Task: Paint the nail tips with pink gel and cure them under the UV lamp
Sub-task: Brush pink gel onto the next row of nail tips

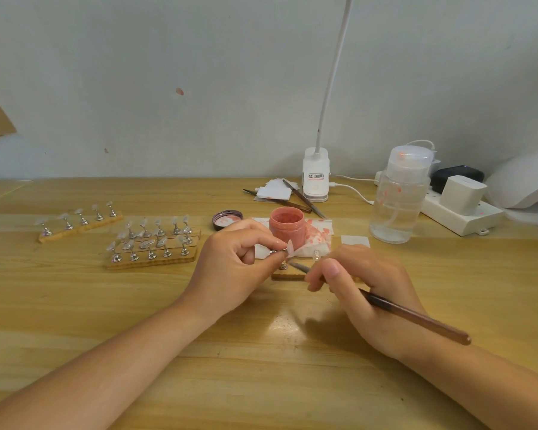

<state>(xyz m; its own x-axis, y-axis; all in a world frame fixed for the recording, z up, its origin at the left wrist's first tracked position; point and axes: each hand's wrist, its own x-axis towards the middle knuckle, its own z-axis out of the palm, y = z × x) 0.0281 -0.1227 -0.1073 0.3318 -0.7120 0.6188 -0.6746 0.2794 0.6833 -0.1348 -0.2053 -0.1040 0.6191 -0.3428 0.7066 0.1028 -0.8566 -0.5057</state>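
Two hands busy in front of the pink gel jar point(287, 225): our right hand point(367, 293) grips the brush point(416, 318), our left hand point(239, 268) pinches a nail tip point(291, 248) on its metal stand. Left of the jar we've got racks of nail tips point(151, 243), and the UV lamp point(522, 181) sits far right behind it.

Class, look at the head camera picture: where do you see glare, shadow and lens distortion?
Head view: glare on the table between the wrists; the right hand casts a soft shadow leftward; the wide lens bows the table's far edge; the nail tip stands look slightly blurred.
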